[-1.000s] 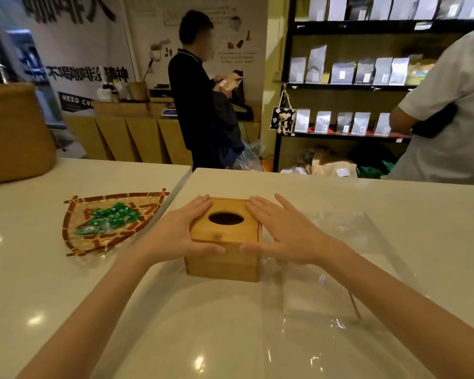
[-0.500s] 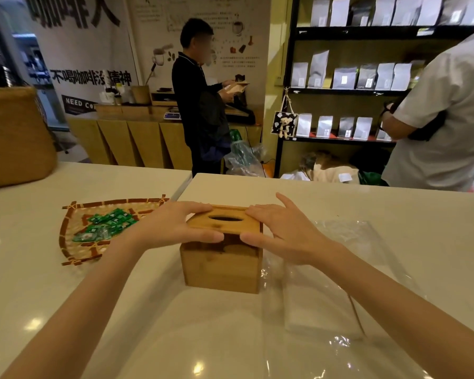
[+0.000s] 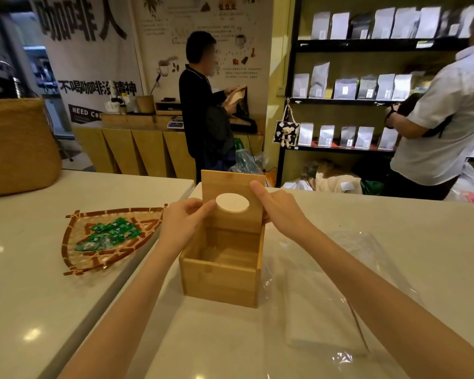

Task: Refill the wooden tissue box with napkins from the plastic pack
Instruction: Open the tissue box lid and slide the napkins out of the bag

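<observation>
You stand at a pale, glossy stone worktop (image 3: 326, 214) in a coffee shop, with dark shelves of foil pouches (image 3: 367, 88) behind it and two people nearby. A woven fan-shaped tray of green sachets (image 3: 107, 236) lies to the left. The square bamboo tissue box (image 3: 222, 272) sits upright in the middle, open and bare inside. Its flat lid with an oval hole (image 3: 233, 203) stands on edge over the far wall, its face toward you. Your left hand (image 3: 184, 222) and right hand (image 3: 279, 212) pinch its side edges, fingers closed on the lid. The clear plastic pack of white napkins (image 3: 323, 315) lies flat just right of the box, its long axis running away from you.
</observation>
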